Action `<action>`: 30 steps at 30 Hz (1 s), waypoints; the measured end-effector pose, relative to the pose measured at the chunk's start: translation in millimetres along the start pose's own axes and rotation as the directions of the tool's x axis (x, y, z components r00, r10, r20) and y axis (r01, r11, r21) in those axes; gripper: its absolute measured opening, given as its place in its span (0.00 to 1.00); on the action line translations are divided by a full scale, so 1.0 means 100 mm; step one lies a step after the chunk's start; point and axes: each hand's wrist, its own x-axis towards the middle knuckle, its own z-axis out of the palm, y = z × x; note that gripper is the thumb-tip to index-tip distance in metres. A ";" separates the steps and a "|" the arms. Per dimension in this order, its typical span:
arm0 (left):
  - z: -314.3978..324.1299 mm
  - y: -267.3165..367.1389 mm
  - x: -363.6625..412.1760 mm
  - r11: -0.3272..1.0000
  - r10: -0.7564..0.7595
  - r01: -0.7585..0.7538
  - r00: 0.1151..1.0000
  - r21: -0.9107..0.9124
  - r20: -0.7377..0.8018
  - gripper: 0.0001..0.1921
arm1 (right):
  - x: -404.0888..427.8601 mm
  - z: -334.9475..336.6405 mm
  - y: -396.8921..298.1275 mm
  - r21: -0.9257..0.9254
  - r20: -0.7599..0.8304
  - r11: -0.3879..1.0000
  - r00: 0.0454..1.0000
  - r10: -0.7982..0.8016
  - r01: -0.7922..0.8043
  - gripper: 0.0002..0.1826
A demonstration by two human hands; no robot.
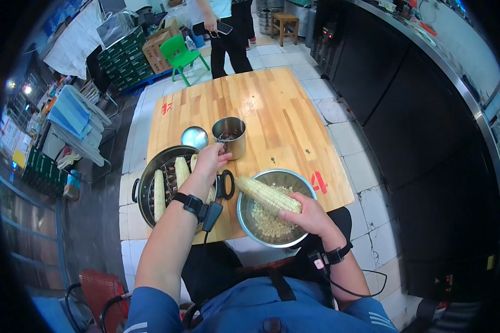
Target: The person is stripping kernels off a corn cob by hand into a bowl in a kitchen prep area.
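My right hand grips an ear of corn by one end, tilted over a metal bowl. Loose corn kernels lie in that bowl. My left hand is at the near side of a stainless steel mug, its thumb and fingers by the mug's lower left; whether it grips the mug I cannot tell. Beneath my left forearm is a round dark pan with a rack, where several ears of corn lie. A small round metal dish or lid sits left of the mug.
The wooden table bears red marks. Beyond its far edge stands a person holding a phone. A green plastic chair and stacked green crates are at the back left. A black cabinet runs along the right. Cables hang from both wrist straps.
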 end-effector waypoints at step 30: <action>0.59 -0.87 -1.79 0.848 0.088 0.138 0.916 -0.512 0.392 0.23 | -0.19 0.38 0.14 0.138 -0.389 0.953 0.899 -0.200 0.271 0.24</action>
